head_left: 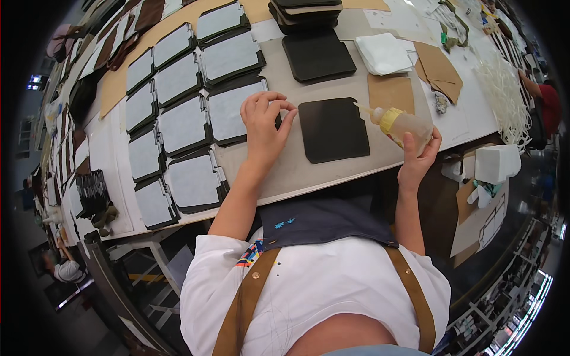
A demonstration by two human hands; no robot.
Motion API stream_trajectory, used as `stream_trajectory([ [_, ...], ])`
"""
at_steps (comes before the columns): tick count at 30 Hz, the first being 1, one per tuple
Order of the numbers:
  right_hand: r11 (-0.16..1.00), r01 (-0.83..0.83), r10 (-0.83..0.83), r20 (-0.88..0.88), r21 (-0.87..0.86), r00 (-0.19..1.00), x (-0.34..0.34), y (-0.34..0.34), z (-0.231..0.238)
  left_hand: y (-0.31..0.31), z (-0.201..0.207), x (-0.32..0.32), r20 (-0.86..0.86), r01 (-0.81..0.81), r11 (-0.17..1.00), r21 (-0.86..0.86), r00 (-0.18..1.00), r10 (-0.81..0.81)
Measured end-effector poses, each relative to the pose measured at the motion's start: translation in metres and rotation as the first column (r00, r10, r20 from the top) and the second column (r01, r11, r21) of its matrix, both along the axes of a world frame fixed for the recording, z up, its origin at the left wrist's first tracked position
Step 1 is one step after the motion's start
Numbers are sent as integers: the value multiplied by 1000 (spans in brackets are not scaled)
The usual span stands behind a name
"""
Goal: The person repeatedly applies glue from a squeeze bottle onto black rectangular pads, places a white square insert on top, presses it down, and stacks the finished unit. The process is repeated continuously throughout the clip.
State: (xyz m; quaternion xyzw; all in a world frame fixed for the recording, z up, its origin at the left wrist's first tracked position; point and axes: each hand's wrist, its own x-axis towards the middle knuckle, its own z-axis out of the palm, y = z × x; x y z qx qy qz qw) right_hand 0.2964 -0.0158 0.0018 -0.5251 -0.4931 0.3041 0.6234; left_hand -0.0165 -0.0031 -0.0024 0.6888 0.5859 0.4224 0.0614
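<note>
A dark, flat, roughly square panel (333, 132) with a notched right edge lies alone on the table before me. My right hand (420, 155) grips a translucent squeeze bottle (414, 127) with a yellow collar. The bottle is tilted, and its thin nozzle points left to the panel's upper right corner; whether it touches cannot be told. My left hand (265, 126) is left of the panel, thumb and forefinger pinched together; anything between them is too small to make out. Beside that hand, stacks of dark panels topped with pale grey sheets (228, 110) stand in rows.
Behind the single panel lie more dark panels (317, 54) and a taller pile (304, 16). White sheets (383, 53) and brown card pieces (438, 70) are at the right. Pale strips (503, 98) hang over the table's right end. Another person's arm (530, 86) shows at far right.
</note>
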Motion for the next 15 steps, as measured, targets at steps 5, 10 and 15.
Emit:
stream_trajectory([
  [5, 1000, 10, -10, 27, 0, 1000, -5, 0, 0, -1, -4, -1, 15, -4, 1000, -12, 1000, 5],
  [10, 1000, 6, -7, 70, 15, 997, -7, 0, 1, 0, -5, -4, 10, -28, 1000, -10, 1000, 28],
  [15, 999, 4, -12, 152, 50, 988, -7, 0, 0, 0, -6, -5, 15, -34, 999, -14, 999, 34],
])
